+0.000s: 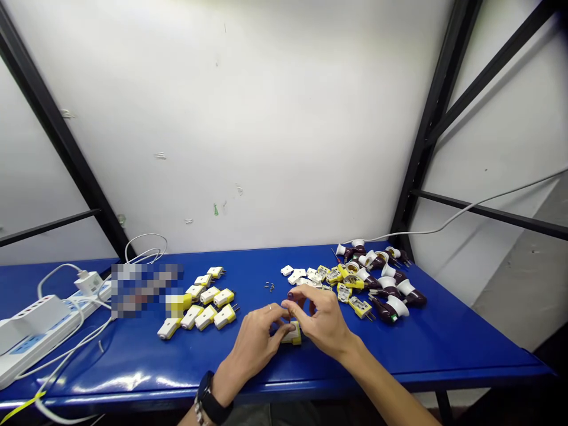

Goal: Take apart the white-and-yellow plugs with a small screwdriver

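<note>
A yellow-and-white electrical plug (pixel 291 336) lies near the front of the table, partly hidden by my fingers. My left hand (pixel 257 340) is closed with thumb and fingertips on the plug's left side. Just above it, my right hand (pixel 326 319) makes a pinch, thumb against forefinger; whatever sits between those fingertips is too small to make out. A few tiny screws (pixel 270 287) are scattered beyond my hands. White plug covers (pixel 298 275) and open yellow plug bodies (pixel 344 293) lie behind and to the right of my right hand.
Closed yellow-and-white plugs (pixel 206 318) stand in rough rows at left. Dark lamp holders with white rims (pixel 388 287) are heaped at right. A white power strip (pixel 42 337) with loose cables covers the left end of the blue table (pixel 146 367). Black frame posts (pixel 428 136) rise at the sides.
</note>
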Tool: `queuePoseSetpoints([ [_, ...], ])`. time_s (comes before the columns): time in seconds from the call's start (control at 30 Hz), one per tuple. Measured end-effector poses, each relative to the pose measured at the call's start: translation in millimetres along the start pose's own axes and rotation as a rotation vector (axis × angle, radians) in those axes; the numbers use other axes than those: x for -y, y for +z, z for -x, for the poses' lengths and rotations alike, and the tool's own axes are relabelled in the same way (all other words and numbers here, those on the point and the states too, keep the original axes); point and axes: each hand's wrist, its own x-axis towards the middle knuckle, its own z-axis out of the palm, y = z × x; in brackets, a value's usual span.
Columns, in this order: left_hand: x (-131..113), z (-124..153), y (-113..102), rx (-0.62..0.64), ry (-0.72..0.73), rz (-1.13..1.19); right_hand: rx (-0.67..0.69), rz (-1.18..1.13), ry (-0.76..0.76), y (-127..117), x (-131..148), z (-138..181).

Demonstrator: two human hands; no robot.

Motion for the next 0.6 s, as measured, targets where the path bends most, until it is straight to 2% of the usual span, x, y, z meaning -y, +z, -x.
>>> queuePoseSetpoints([
  [0.17, 3.1, 2.0, 4.2, -0.016, -0.013, -0.03, 0.052, -0.13, 0.07, 3.9, -0.5, 4.0],
  [0.37, 4.2, 3.4, 2.3, -0.014, 0.027, -0.066, -0.011, -0.049, 0.035, 7.4, 2.9, 3.2],
  [0.47, 6.0, 4.3, 3.4, -0.021, 0.035, -0.098, 0.029, -0.126, 0.058, 7.6, 2.5, 3.0],
  [0.6, 8.3, 4.8, 4.9, -0.024, 0.055, -0.126, 0.045, -0.112, -0.023, 6.9, 0.4, 4.2],
])
